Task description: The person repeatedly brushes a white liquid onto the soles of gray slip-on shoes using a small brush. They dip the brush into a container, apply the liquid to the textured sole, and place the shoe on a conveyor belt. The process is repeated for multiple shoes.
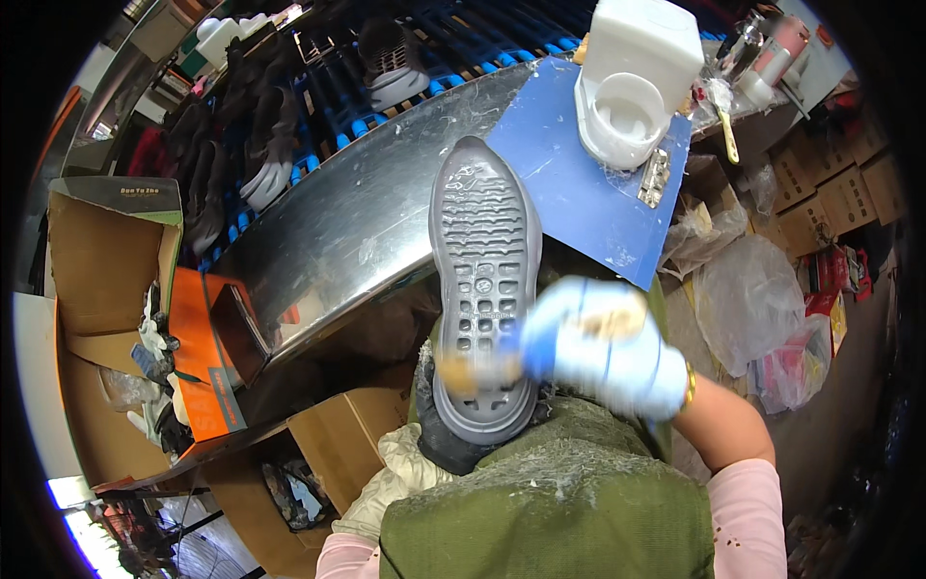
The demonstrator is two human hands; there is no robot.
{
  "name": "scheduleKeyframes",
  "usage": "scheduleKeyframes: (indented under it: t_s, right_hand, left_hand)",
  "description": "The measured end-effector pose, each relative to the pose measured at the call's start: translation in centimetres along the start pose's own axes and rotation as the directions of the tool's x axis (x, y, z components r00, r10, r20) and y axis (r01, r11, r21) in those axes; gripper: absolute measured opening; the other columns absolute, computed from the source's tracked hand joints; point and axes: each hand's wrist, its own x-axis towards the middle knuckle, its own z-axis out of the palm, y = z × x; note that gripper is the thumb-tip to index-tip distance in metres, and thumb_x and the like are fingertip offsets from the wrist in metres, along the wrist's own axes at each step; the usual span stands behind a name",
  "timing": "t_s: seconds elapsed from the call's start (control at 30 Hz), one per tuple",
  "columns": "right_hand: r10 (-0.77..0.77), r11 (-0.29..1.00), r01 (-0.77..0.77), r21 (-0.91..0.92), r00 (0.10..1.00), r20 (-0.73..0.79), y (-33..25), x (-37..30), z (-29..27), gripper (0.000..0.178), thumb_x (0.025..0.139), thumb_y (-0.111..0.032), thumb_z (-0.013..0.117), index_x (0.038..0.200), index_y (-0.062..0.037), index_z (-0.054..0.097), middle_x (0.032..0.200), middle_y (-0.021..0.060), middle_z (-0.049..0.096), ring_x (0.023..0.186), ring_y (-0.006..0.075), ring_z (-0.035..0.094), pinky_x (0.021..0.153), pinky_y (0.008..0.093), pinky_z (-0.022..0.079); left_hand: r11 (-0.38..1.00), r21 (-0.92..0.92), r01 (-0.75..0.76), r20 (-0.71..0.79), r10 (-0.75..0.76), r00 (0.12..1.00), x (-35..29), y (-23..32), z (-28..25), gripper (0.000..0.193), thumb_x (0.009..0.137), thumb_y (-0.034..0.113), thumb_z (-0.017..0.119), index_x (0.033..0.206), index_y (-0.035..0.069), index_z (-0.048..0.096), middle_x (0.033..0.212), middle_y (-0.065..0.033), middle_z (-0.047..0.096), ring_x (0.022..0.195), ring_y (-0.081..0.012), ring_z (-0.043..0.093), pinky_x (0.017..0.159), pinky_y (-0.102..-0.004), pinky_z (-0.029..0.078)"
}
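Note:
A grey shoe sole (484,270) stands toe-up in front of me, its hollowed, ribbed inner face toward me. At its heel, my left hand (446,436), apparently in a dark glove, holds it from below and the left side; most of its fingers are hidden. My right hand (603,347), in a white and blue glove and smeared by motion, is closed round a brush. The brush's tan bristle end (473,372) is over the heel part of the sole, also blurred. I cannot tell whether it touches.
A metal bench (386,174) carries a blue board (569,164) with a white plastic container (627,106). Behind it, dark shoes (391,63) rest on a roller conveyor. An open orange box (207,357) stands left; plastic bags (757,299) and cartons (858,198) lie right.

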Motion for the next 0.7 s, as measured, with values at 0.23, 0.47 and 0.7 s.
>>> scheduleKeyframes:
  t_s: [0.23, 0.47, 0.7]
  right_hand:
    - [0.025, 0.978, -0.013, 0.208, 0.998, -0.055, 1.6, 0.6, 1.5, 0.014, 0.097, -0.011, 0.066, 0.104, -0.0001, 0.072, 0.097, 0.0079, 0.076, 0.088, 0.0121, 0.07, 0.079, 0.0294, 0.057]
    - [-0.036, 0.99, 0.04, 0.135, 0.999, -0.031, 0.3, -2.3, 1.4, 0.014, 0.09, -0.005, 0.075, 0.102, 0.0024, 0.075, 0.096, 0.0101, 0.075, 0.09, 0.0161, 0.071, 0.085, 0.029, 0.057]
    - [-0.539, 0.836, 0.336, -0.434, 0.65, -0.535, -2.1, 4.4, -11.9, 0.017, 0.098, -0.019, 0.068, 0.1, -0.0027, 0.073, 0.093, 0.0026, 0.076, 0.082, 0.0066, 0.067, 0.074, 0.0244, 0.053]
  left_hand:
    - [0.999, -0.027, -0.032, -0.033, 0.031, 0.999, -0.8, 0.0, 1.6, 0.051, 0.102, 0.034, 0.058, 0.139, 0.0, 0.053, 0.126, -0.0179, 0.065, 0.107, -0.0281, 0.068, 0.092, -0.0427, 0.058]
    - [0.994, -0.104, -0.044, 0.034, 0.048, 0.998, 2.3, -0.4, -1.9, 0.052, 0.104, 0.035, 0.054, 0.142, -0.001, 0.051, 0.131, -0.0206, 0.063, 0.112, -0.0311, 0.068, 0.096, -0.0461, 0.058]
    - [0.971, -0.239, 0.028, 0.028, -0.022, 0.999, 3.7, 0.0, -3.0, 0.054, 0.107, 0.036, 0.05, 0.145, -0.003, 0.049, 0.136, -0.0232, 0.061, 0.116, -0.0341, 0.068, 0.1, -0.0494, 0.058]
